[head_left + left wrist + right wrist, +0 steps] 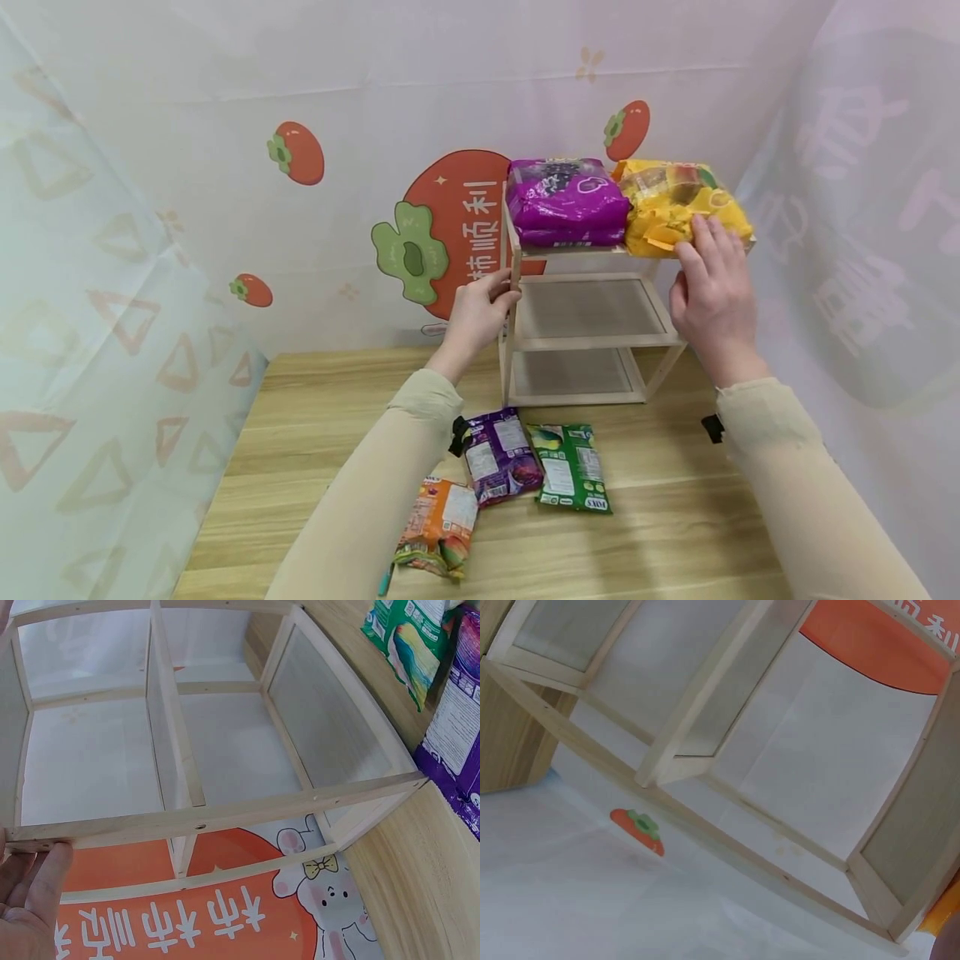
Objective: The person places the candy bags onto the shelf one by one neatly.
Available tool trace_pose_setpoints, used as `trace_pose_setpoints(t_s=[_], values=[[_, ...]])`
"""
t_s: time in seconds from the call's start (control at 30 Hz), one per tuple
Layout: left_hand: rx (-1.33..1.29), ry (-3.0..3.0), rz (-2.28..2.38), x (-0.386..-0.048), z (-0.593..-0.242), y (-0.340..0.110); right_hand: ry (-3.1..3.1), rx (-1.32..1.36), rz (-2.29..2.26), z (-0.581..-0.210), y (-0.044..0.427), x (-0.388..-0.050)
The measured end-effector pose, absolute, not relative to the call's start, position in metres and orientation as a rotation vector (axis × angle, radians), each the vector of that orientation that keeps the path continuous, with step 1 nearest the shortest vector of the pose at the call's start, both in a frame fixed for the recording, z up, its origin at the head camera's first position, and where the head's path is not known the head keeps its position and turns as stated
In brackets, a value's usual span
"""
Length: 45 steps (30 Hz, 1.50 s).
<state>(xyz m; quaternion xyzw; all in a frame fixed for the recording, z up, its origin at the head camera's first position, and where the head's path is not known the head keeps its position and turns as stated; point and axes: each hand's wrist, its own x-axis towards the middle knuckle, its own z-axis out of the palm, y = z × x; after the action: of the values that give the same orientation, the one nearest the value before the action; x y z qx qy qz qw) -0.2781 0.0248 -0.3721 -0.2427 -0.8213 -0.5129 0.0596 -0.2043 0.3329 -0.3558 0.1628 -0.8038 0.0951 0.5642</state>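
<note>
A three-tier wooden shelf rack [592, 342] stands on the table. On its top tier, a purple snack bag [566, 204] with grapes printed on it sits left of a yellow snack bag [678, 204]. My left hand [480, 312] grips the rack's left upright near the top, with its fingers [49, 881] around the wood in the left wrist view. My right hand [716, 292] rests its fingers on the front of the yellow bag at the rack's right end. Only a sliver of that bag [943, 907] shows in the right wrist view.
In front of the rack lie a dark purple snack bag [502, 458], a green one [572, 467] and an orange one [441, 525], partly behind the left sleeve. A printed cloth backdrop [337, 250] hangs close behind the rack and along both sides.
</note>
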Motion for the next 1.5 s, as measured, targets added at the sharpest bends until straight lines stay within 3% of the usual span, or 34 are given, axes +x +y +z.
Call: trace_pose_setpoints(t_s=[0.4,1.13,1.5], values=[[-0.731,-2.490,-1.561,-0.276,-0.371,0.025,-1.964,0.379,0.154,-0.370,0.337,-0.195],[-0.717,-2.485,-1.530,-0.277,-0.372,0.024,-2.331,0.354,0.152,-0.358,0.341,-0.201],[-0.739,-2.484,-1.542,-0.278,-0.371,0.023,-2.088,0.446,0.201,-0.364,0.344,-0.199]])
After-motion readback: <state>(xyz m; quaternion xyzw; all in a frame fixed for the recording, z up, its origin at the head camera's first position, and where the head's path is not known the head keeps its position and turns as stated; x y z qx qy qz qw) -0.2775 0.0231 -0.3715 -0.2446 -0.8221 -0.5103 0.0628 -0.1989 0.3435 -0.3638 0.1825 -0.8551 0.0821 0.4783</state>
